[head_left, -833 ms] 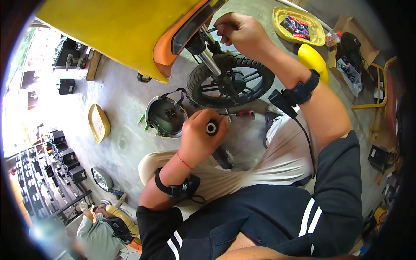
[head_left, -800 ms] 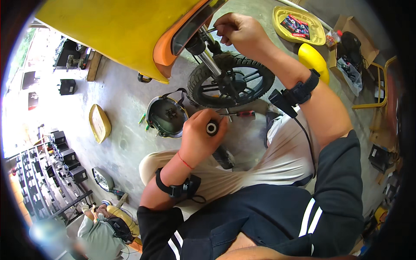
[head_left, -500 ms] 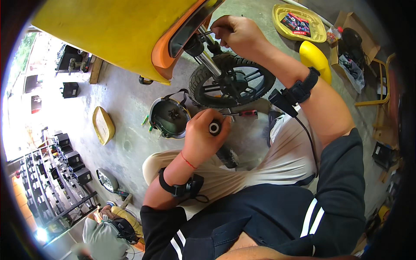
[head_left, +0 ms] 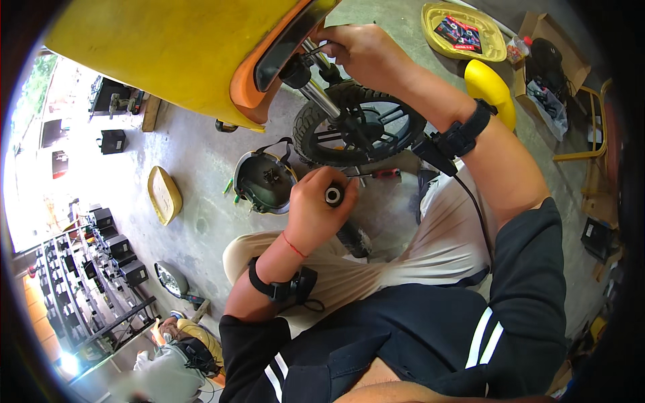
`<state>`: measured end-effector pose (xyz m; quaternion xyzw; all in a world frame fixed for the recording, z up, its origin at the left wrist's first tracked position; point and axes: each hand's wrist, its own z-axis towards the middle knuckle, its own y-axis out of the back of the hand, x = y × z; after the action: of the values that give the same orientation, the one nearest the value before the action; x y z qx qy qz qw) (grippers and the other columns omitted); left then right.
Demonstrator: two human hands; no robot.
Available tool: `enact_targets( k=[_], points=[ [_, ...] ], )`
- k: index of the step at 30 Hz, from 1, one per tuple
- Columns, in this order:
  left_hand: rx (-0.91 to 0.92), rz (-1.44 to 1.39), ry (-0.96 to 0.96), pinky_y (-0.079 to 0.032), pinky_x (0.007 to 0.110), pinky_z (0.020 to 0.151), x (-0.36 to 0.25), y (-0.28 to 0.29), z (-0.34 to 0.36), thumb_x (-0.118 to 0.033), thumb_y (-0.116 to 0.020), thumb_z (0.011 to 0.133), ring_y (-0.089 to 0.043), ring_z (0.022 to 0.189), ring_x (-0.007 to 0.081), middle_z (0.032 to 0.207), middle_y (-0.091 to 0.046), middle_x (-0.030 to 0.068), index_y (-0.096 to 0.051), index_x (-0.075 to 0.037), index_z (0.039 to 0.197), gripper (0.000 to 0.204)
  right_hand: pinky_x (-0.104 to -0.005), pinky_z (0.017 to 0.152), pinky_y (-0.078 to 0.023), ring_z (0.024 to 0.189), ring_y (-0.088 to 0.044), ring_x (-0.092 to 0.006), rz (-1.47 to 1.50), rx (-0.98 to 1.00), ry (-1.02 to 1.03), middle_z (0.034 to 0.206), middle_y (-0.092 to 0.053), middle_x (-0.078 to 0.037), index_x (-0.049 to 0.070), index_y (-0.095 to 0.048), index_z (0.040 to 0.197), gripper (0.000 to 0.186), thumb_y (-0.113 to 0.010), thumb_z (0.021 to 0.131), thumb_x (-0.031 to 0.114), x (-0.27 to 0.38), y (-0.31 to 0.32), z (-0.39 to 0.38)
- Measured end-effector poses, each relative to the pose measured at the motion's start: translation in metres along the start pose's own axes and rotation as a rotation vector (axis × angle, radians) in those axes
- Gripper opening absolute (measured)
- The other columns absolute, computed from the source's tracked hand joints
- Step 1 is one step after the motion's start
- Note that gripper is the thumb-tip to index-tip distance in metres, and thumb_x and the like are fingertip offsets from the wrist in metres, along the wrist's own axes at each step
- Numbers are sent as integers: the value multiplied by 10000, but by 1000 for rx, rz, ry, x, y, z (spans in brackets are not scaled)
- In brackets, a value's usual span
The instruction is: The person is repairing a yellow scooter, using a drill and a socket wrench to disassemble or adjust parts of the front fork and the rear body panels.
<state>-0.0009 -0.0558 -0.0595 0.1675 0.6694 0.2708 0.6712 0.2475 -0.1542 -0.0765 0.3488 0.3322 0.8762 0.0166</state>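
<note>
My right hand point(head_left: 366, 55) is up by the front fork point(head_left: 324, 99) of a yellow vehicle, fingers pinched on a short thin metal rod point(head_left: 325, 47) at the fork's upper clamp. What kind of rod it is cannot be made out. My left hand point(head_left: 314, 209) is wrapped round a black cylinder point(head_left: 334, 195) with a pale ring at its end, held above my lap. Below the fork is the front wheel point(head_left: 359, 127), with a black tyre. An upturned helmet point(head_left: 264, 180) with small dark parts inside lies left of the wheel. A red-handled screwdriver point(head_left: 385, 173) lies near the wheel.
The yellow body panel point(head_left: 175, 47) overhangs the upper left. A yellow basin point(head_left: 463, 33), a yellow fender-like piece point(head_left: 489, 91) and a cardboard box point(head_left: 554, 54) are at right. A tan tray point(head_left: 164, 195) lies at left; another person point(head_left: 178, 363) is at lower left.
My right hand has shifted slightly left, its fingers closer against the fork clamp. My left hand keeps its hold on the black cylinder. The view has shifted slightly.
</note>
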Motion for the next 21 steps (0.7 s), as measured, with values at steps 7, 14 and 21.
enact_targets(
  k=[7, 14, 21],
  points=[
    [9, 20, 19, -479, 271, 530, 6, -5, -3, -76, -754, 867, -634, 563, 135, 684, -648, 67, -623, -15, 819, 152, -419, 736, -557, 833, -685, -343, -252, 42, 132, 846, -694, -159, 84, -728, 1018, 233, -609, 836, -1, -2, 2, -2],
    [-30, 39, 24, -471, 244, 568, 7, -5, -2, -76, -762, 866, -580, 606, 84, 703, -661, 53, -603, -16, 800, 182, -464, 768, -543, 871, -687, -378, -99, 114, -97, 877, -709, -185, 46, -711, 931, 172, -604, 881, 171, -9, 22, 3],
    [-31, 47, 21, -471, 240, 577, 6, -8, 1, -75, -763, 868, -563, 610, 77, 705, -658, 50, -596, -20, 793, 190, -437, 799, -541, 895, -684, -378, -104, 231, -168, 931, -721, -190, 47, -734, 1030, 206, -603, 884, 113, 4, 15, 0]
  ],
)
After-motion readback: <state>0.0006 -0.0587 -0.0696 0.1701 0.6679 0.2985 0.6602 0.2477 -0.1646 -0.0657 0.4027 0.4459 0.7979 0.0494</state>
